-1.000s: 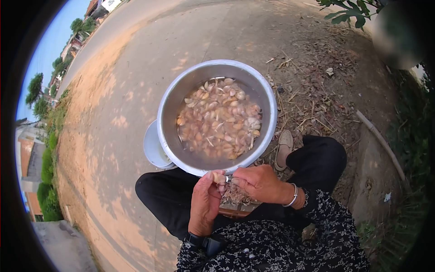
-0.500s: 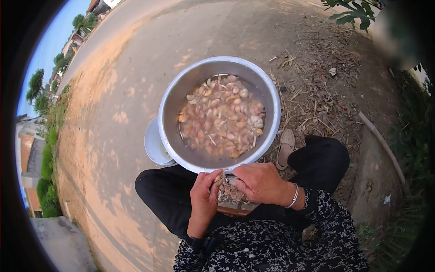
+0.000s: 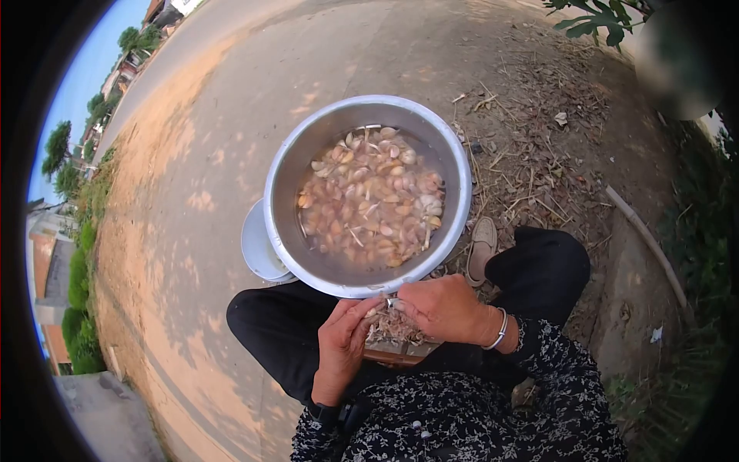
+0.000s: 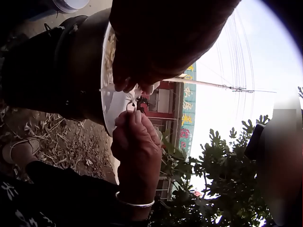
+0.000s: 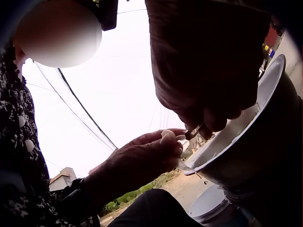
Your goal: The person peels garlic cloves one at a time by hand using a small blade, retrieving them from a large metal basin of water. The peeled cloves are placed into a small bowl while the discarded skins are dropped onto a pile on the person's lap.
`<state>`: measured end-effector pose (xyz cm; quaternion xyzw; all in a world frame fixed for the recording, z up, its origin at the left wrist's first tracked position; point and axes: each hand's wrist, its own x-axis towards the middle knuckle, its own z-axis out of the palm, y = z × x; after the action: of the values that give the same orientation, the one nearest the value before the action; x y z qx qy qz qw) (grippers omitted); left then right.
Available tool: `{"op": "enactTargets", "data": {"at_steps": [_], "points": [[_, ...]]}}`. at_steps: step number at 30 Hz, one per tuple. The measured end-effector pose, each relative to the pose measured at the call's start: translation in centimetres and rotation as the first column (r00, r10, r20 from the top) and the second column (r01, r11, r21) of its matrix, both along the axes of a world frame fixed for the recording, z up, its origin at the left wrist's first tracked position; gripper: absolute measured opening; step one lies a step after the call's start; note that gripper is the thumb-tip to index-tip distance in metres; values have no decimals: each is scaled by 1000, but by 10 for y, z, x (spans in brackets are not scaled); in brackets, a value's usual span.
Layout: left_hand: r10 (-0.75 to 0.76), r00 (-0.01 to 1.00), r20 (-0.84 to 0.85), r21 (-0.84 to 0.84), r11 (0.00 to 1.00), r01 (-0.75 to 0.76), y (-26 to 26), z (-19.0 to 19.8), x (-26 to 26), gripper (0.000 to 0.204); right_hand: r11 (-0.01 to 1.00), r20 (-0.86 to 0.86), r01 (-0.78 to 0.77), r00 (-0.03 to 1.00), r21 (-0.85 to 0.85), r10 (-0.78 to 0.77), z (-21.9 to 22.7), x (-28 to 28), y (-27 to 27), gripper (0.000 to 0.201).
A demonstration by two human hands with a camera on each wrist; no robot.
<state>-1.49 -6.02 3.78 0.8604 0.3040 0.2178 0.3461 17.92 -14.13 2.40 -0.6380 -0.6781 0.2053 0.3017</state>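
Observation:
In the head view my left hand point(image 3: 342, 339) and right hand point(image 3: 446, 309) meet just below the near rim of a large metal basin point(image 3: 464, 185). The left fingertips pinch a pale garlic clove point(image 4: 136, 91), with a shred of papery skin showing in the left wrist view. Between its thumb and fingers the right hand grips a small metal blade point(image 3: 391, 303), its tip right at the clove; most of the tool is hidden by the hand. Many garlic cloves point(image 3: 366, 192) lie in cloudy water inside the basin.
A pale blue-white bucket point(image 3: 260, 245) stands left of the basin, partly behind it. Garlic peelings point(image 3: 396, 329) lie heaped below the hands, between the knees. Dry leaves and straw point(image 3: 531, 162) litter the ground at right, near a stick point(image 3: 650, 242).
Both hands stay together at the basin's near rim. The left fingers have closed in around the clove, and the blade has shifted slightly against it.

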Motion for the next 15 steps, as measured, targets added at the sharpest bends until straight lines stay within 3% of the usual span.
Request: {"op": "enactTargets", "data": {"at_steps": [2, 3, 5, 6, 8, 9, 10, 12, 13, 15], "points": [[67, 989, 132, -360, 933, -15, 0, -5, -6, 18, 1000, -33, 3, 999, -22, -3, -2, 2, -2, 19], [70, 989, 131, -357, 934, -19, -1, -5, -6, 18, 999, -68, 4, 998, -46, -7, -4, 2, -3, 21], [369, 895, 249, -752, 656, -62, -5, -4, -4, 20, 998, -78, -9, 997, -61, 4, -10, 3, -4, 22], [371, 895, 249, -751, 657, -64, -4, -5, -5, 20, 997, -85, -18, 996, -80, 11, -11, 3, -4, 23], [525, 783, 333, -887, 456, 72, 0, -9, -5, 22, 988, -91, -66, 994, -137, 54, -12, 6, -5, 22], [574, 763, 298, -924, 375, 79, 0, -5, -2, 20, 974, -100, -111, 991, -196, 93, -12, 6, -5, 22], [573, 763, 298, -924, 375, 79, 0, -7, -4, 20, 974, -99, -111, 991, -196, 92, -12, 5, -5, 22], [596, 738, 317, -944, 272, 186, 2, -20, -10, 19, 935, 59, -134, 985, -328, 161, -12, 1, -6, 23], [597, 737, 316, -945, 271, 185, 3, -26, -12, 19, 935, 59, -134, 985, -329, 162, -11, -1, -5, 23], [590, 731, 343, -936, 275, 218, 3, -31, -13, 20, 991, -166, -73, 985, -109, 54, -5, -4, -4, 24]]}}
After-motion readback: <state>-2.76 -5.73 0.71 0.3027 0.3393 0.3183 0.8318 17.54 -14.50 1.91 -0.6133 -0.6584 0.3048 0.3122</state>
